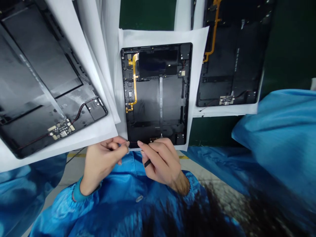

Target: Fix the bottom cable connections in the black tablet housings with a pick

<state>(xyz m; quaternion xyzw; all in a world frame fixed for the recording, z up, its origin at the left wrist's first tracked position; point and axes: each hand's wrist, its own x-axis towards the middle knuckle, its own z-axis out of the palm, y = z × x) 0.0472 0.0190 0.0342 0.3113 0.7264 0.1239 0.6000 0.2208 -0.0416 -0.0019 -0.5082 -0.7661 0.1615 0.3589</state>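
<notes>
An opened black tablet housing (156, 95) lies on a white sheet (197, 65) straight ahead, with a gold-coloured flex cable (134, 80) along its left side. My left hand (103, 164) reaches the housing's lower left corner, thumb and fingertips pinched close together at the edge. Whether they grip something thin there is hard to tell. My right hand (160, 161) sits at the bottom edge, its fingers closed around a black tool (147, 163). Only a short piece of that tool shows, and its tip is hidden.
Similar open tablet housings on white sheets lie to the left (44, 82) and right (229, 59). A green work surface (145, 16) shows at the top. Blue-sleeved arms of nearby people (274, 138) crowd the right and lower left. A yellow-marked floor (76, 154) lies below.
</notes>
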